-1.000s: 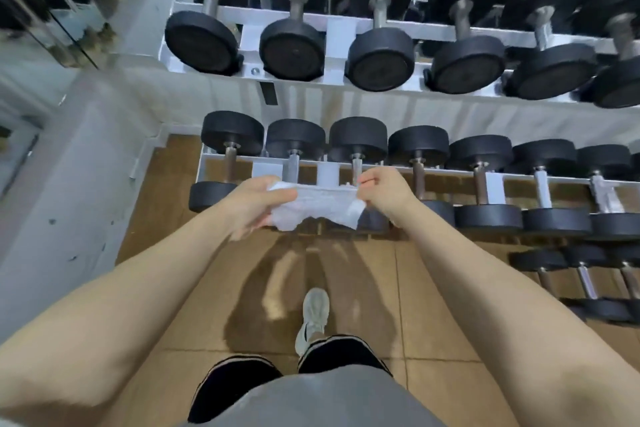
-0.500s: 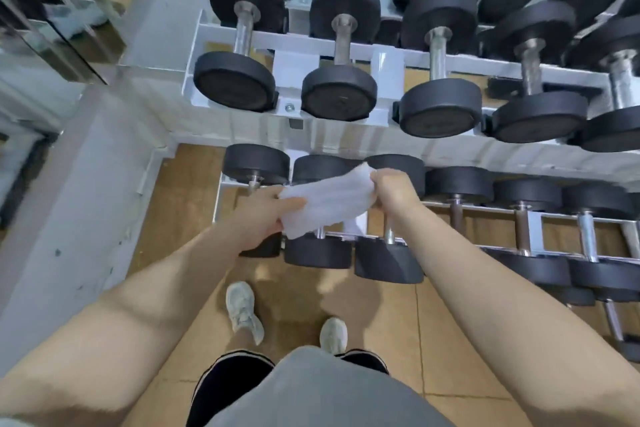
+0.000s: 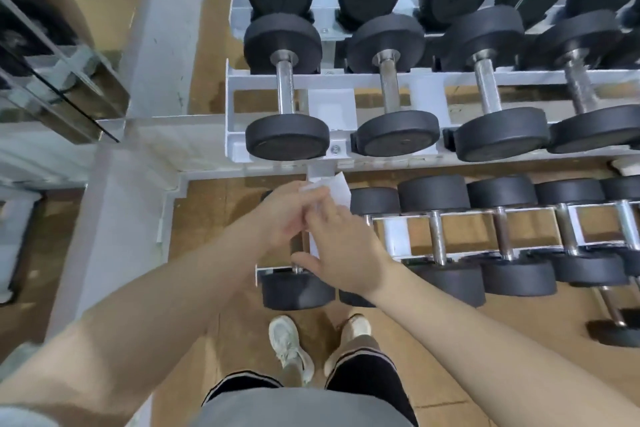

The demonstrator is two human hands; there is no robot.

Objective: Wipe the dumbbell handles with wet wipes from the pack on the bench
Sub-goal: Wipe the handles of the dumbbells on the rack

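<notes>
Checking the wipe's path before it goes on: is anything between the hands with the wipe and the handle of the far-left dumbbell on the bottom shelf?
Nothing visible. Both hands, left hand and right hand, hold the wipe directly over that dumbbell; its handle is mostly hidden under them.

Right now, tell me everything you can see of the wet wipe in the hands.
The wet wipe is a thin, white, slightly translucent sheet, crumpled rather than flat. Only parts show: a corner sticking up above the fingers and a narrow strip below, between the hands. The left hand and right hand are pressed together around it, over the handle of the leftmost dumbbell on the lower rack. Whether the wipe touches that handle is hidden by the hands.
</notes>
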